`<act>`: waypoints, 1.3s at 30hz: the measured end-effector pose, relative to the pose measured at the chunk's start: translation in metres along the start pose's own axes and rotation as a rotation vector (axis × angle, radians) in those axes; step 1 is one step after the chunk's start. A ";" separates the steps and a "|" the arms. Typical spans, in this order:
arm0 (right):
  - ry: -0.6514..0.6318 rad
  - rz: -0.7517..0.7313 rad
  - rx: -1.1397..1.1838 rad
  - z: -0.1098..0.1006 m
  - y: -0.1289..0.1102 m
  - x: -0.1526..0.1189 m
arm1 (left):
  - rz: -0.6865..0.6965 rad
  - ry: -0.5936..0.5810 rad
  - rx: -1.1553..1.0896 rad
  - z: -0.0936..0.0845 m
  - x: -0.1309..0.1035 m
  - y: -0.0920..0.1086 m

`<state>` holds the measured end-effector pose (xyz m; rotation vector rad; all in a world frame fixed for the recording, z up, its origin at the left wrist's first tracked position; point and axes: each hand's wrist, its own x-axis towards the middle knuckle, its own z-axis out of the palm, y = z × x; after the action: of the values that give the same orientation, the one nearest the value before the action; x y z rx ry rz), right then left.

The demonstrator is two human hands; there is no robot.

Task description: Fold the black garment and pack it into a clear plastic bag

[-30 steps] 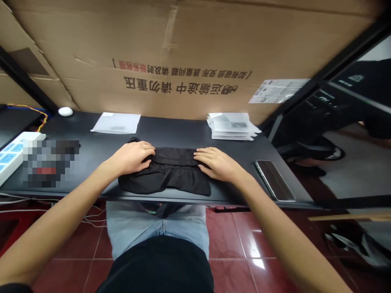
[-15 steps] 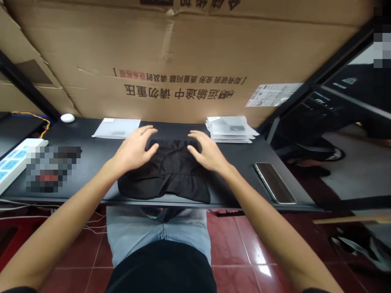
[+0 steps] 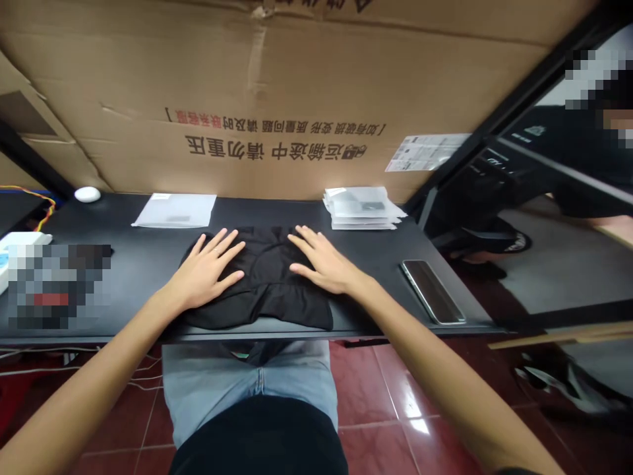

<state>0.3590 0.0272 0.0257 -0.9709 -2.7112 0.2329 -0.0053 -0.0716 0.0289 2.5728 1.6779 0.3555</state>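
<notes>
A piece of black cloth [image 3: 264, 274] lies creased on the dark table, close to its front edge; its exact kind I cannot tell. On its left part rests my left hand [image 3: 208, 267], palm down with the fingers spread. My right hand [image 3: 321, 260] lies flat on the right side of the cloth, its fingers also apart. Neither hand grips anything. Between the two hands the middle of the cloth shows folds.
Behind stands a large cardboard sheet [image 3: 277, 79]. In front of it lie a flat white packet [image 3: 175, 211] and a stack of translucent packets [image 3: 363, 210]. A phone [image 3: 432, 290] is at right, a white oval object [image 3: 88, 194] and power strip [image 3: 20, 247] at left. A person [image 3: 554, 158] is beyond the right frame.
Both hands have come down from hovering, half-curled, onto the cloth, and their fingers have flattened and spread. The whole view has shifted slightly.
</notes>
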 end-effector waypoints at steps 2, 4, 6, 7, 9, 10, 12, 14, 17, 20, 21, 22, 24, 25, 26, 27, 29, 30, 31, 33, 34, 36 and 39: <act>0.127 -0.017 -0.074 -0.020 0.031 -0.001 | 0.012 0.080 -0.014 -0.007 -0.007 0.002; 0.222 0.034 -0.171 -0.040 0.071 -0.004 | 0.002 0.098 -0.036 -0.011 -0.017 0.006; 0.215 0.140 -0.258 -0.056 0.111 -0.008 | -0.011 0.053 -0.039 -0.009 -0.027 0.012; 0.184 0.190 -0.296 -0.062 0.129 -0.010 | -0.013 0.023 -0.031 -0.006 -0.031 0.015; 0.140 0.255 -0.338 -0.068 0.158 -0.013 | -0.018 -0.022 -0.008 0.001 -0.038 0.019; 0.122 0.270 -0.349 -0.070 0.168 -0.014 | -0.021 -0.033 0.000 0.005 -0.039 0.020; 0.087 0.268 -0.364 -0.072 0.181 -0.015 | -0.027 -0.037 0.010 0.012 -0.041 0.020; 0.047 0.250 -0.379 -0.075 0.186 -0.014 | -0.025 -0.031 0.016 0.016 -0.042 0.018; 0.041 0.304 -0.414 -0.083 0.184 -0.010 | -0.022 -0.022 0.015 0.016 -0.042 0.017; 0.130 0.380 -0.453 -0.092 0.164 -0.002 | -0.020 -0.023 0.010 0.016 -0.042 0.017; 0.174 0.371 -0.461 -0.094 0.152 0.001 | -0.020 -0.021 0.009 0.015 -0.042 0.017; 0.210 0.341 -0.468 -0.093 0.137 0.005 | -0.019 -0.020 0.009 0.015 -0.042 0.017; 0.278 0.218 -0.482 -0.085 0.096 0.011 | -0.018 -0.018 0.010 0.015 -0.042 0.017; 0.278 0.130 -0.488 -0.077 0.072 0.014 | -0.016 -0.019 0.010 0.015 -0.042 0.016; 0.284 0.052 -0.486 -0.067 0.047 0.017 | -0.014 -0.020 0.011 0.015 -0.042 0.016; 0.270 -0.037 -0.476 -0.055 0.022 0.020 | -0.012 -0.021 0.012 0.015 -0.042 0.016; 0.247 -0.145 -0.441 -0.028 -0.023 0.026 | -0.008 -0.021 0.020 0.014 -0.042 0.016; 0.225 -0.177 -0.440 -0.016 -0.042 0.029 | -0.007 -0.020 0.025 0.014 -0.042 0.016; 0.196 -0.204 -0.446 -0.004 -0.056 0.031 | -0.005 -0.021 0.032 0.013 -0.041 0.016; 0.129 -0.245 -0.445 0.012 -0.072 0.034 | -0.003 -0.026 0.044 0.013 -0.041 0.016; 0.101 -0.257 -0.428 0.016 -0.075 0.034 | -0.002 -0.030 0.047 0.013 -0.041 0.016; 0.054 -0.277 -0.358 0.014 -0.071 0.030 | -0.004 -0.032 0.046 0.013 -0.040 0.017; 0.002 -0.324 -0.232 -0.002 -0.052 0.016 | -0.010 -0.019 0.017 0.015 -0.041 0.017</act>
<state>0.3161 -0.0021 0.0423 -0.5668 -2.8846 -0.1457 -0.0026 -0.1146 0.0108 2.5701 1.6939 0.3166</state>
